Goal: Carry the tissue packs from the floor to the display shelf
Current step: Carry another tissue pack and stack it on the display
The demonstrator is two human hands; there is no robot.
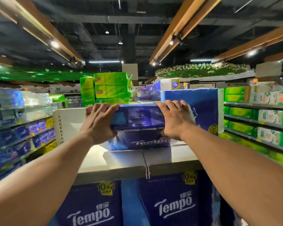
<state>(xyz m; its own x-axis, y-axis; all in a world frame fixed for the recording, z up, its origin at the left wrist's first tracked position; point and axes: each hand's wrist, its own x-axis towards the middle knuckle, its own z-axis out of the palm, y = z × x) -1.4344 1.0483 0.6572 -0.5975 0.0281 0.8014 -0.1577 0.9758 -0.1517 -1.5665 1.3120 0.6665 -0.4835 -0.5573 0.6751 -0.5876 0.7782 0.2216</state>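
Both arms reach forward and up to the top shelf [178, 158], a pale board with a metal front edge and a seam down its middle. The left hand [99, 123] and right hand [175, 119] grip a blue pack [137, 116] by its two ends — fingers curled over the top edge, palms pressed to the sides. The pack lies flat on top of a second pack [137, 141] marked "Tempo", which rests on the shelf; whether the upper one bears fully on the lower cannot be told.

Just right of the held pack, touching the right hand's fingers, a taller blue-and-white pack [203, 101] stands upright on the same shelf. Behind, green packs [111, 87] are stacked high. A white side panel [67, 123] with a slotted upright closes the shelf at the left.

Under the shelf edge, two large dark-blue "Tempo" packs [170, 204] stand side by side, each with a yellow "10+2" label.

Aisle racks run along both sides — blue and purple goods on the left rack [21, 136], green and white ones on the right rack [258, 115].
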